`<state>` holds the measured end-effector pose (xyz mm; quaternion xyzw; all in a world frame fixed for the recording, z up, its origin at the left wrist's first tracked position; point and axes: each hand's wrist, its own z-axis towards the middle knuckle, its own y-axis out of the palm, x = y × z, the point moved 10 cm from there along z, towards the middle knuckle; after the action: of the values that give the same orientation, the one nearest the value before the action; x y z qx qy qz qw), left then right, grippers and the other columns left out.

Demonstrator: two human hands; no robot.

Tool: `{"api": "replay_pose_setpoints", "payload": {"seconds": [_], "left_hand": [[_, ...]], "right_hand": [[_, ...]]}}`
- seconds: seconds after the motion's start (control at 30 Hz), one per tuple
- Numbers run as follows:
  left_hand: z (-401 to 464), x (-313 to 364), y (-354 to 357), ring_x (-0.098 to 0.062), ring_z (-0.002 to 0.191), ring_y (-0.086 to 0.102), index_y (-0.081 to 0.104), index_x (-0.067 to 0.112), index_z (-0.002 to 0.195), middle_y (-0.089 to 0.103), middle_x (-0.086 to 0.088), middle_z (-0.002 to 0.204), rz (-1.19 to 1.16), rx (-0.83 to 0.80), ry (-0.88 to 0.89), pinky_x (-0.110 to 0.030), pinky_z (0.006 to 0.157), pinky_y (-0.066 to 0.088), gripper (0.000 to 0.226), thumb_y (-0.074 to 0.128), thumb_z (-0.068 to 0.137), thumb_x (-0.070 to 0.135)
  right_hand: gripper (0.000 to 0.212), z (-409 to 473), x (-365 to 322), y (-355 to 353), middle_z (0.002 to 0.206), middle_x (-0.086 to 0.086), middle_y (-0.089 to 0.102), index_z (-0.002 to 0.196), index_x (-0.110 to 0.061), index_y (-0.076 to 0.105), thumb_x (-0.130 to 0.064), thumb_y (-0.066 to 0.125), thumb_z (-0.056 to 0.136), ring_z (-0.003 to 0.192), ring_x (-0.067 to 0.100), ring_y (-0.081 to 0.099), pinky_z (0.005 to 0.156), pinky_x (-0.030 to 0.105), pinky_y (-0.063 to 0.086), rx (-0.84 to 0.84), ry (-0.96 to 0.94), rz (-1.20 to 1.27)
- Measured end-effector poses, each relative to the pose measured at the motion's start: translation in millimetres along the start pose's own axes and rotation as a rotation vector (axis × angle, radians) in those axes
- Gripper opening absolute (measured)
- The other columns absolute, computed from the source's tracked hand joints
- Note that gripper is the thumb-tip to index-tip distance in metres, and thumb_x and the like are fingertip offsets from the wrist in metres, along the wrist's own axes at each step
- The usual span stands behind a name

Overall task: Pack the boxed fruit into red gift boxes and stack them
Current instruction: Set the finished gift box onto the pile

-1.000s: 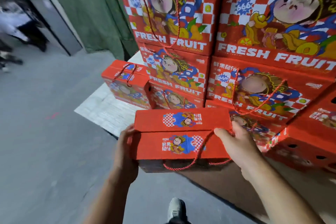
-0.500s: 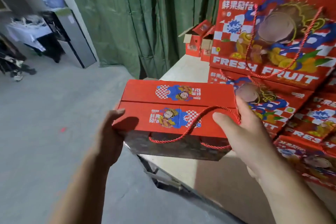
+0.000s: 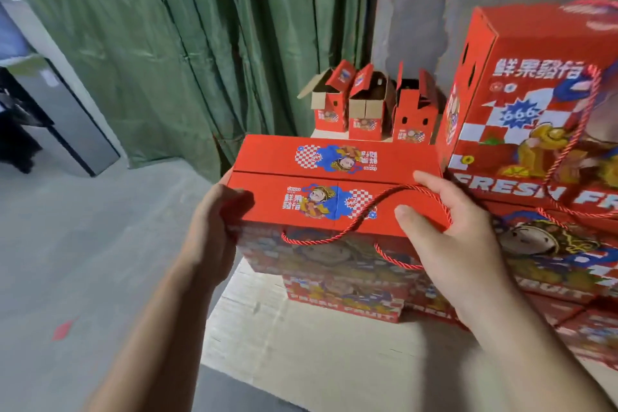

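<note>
I hold a closed red gift box [image 3: 321, 184] with cartoon print and a red rope handle between both hands, at chest height. My left hand [image 3: 214, 227] grips its left end, thumb on the lid. My right hand [image 3: 458, 237] grips the right end, fingers over the lid and the rope. Below it a lower red gift box [image 3: 344, 298] lies on a pale board [image 3: 301, 351]. To the right rises a stack of red gift boxes [image 3: 535, 130] marked FRESH FRUIT.
Three small open red cartons [image 3: 368, 107] stand at the back against a grey wall. A green curtain [image 3: 187, 37] hangs behind on the left. Grey concrete floor [image 3: 83, 244] spreads to the left, with a dark cabinet [image 3: 67, 120] at the far left.
I have lifted the box higher and carried it toward the left of the stack; my view has risen, showing the curtain and open cartons. Both hands keep their grip.
</note>
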<state>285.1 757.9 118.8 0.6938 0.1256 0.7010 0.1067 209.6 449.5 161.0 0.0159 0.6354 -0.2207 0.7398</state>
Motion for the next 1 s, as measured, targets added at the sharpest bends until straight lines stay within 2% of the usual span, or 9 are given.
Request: {"api": "replay_pose_setpoints", "payload": {"seconds": [0.2,0.33,0.5,0.6,0.67,0.73,0.83,0.9,1.0], "left_hand": [[65.9,1.2,-11.8,-0.021,0.07,0.071,0.075,0.011,0.103,0.078,-0.008,0.089,0.001,0.03,-0.142,-0.025,0.067,0.056,0.044,0.063,0.067,0.033],[103.5,7.7,14.4,-0.029,0.097,0.07,0.073,0.011,0.129,0.076,-0.017,0.12,0.127,-0.135,-0.195,-0.038,0.093,0.052,0.06,0.049,0.08,0.036],[100.6,3.9,22.6,-0.027,0.108,0.073,0.073,0.014,0.131,0.076,-0.015,0.124,0.124,-0.337,-0.218,-0.038,0.093,0.053,0.057,0.048,0.085,0.036],[64.3,4.6,8.7,-0.029,0.122,0.069,0.066,0.022,0.14,0.074,-0.011,0.13,0.086,-0.413,-0.196,-0.043,0.102,0.054,0.057,0.06,0.083,0.029],[23.0,5.0,9.7,-0.031,0.118,0.072,0.055,0.037,0.148,0.072,-0.006,0.134,0.095,-0.548,-0.174,-0.041,0.091,0.061,0.066,0.063,0.084,0.026],[-11.9,-7.2,2.6,-0.026,0.114,0.074,0.042,0.061,0.149,0.067,0.006,0.14,0.171,-0.577,-0.197,-0.039,0.086,0.062,0.082,0.069,0.074,0.04],[-51.5,-33.3,-2.6,-0.007,0.143,0.05,0.023,0.074,0.147,0.039,0.025,0.161,0.261,-0.635,-0.226,-0.043,0.121,0.039,0.093,0.067,0.066,0.059],[-69.8,-56.7,-2.5,0.003,0.152,0.029,0.01,0.07,0.147,0.019,0.03,0.165,0.314,-0.673,-0.285,-0.039,0.129,0.024,0.099,0.062,0.062,0.067],[-85.4,-103.0,-7.1,-0.016,0.152,0.035,0.004,0.075,0.142,0.023,0.023,0.165,0.363,-0.696,-0.376,-0.051,0.126,0.029,0.099,0.062,0.063,0.07]], "right_hand": [[0.053,-6.3,-1.6,21.8,0.122,-0.032,0.067,0.137,-0.044,0.06,-0.041,0.077,0.087,0.114,-0.007,0.063,0.098,0.032,0.052,-0.049,0.089,0.006],[0.059,-28.0,-7.6,31.1,0.113,-0.039,0.067,0.133,-0.048,0.061,-0.028,0.08,0.081,0.104,-0.014,0.064,0.09,0.02,0.047,-0.007,0.14,-0.019],[0.057,-66.9,-18.1,42.3,0.103,-0.035,0.071,0.118,-0.059,0.065,-0.034,0.091,0.075,0.092,-0.016,0.066,0.074,0.006,0.049,0.224,0.137,-0.064],[0.055,-90.2,-17.5,36.3,0.111,-0.037,0.068,0.123,-0.058,0.063,-0.072,0.067,0.069,0.097,-0.01,0.066,0.079,0.025,0.055,0.394,0.181,-0.181],[0.055,-106.5,-10.2,18.0,0.116,-0.033,0.068,0.122,-0.052,0.067,-0.078,0.061,0.074,0.103,-0.004,0.066,0.084,0.038,0.058,0.538,0.192,-0.226],[0.046,-122.9,8.0,0.3,0.117,-0.019,0.073,0.12,-0.04,0.072,-0.062,0.075,0.08,0.109,0.005,0.068,0.091,0.035,0.058,0.633,0.196,-0.119],[0.037,-148.4,39.6,-19.4,0.113,-0.011,0.076,0.116,-0.032,0.075,-0.044,0.079,0.081,0.107,0.013,0.071,0.087,0.024,0.055,0.659,0.243,-0.167],[0.027,-163.9,65.9,-28.2,0.107,-0.009,0.078,0.113,-0.034,0.076,-0.033,0.078,0.086,0.101,0.015,0.072,0.083,0.028,0.056,0.672,0.31,-0.197],[0.021,-171.9,101.6,-37.4,0.1,-0.01,0.079,0.102,-0.038,0.079,-0.022,0.079,0.088,0.086,0.004,0.072,0.07,0.015,0.057,0.673,0.384,-0.195]]}}
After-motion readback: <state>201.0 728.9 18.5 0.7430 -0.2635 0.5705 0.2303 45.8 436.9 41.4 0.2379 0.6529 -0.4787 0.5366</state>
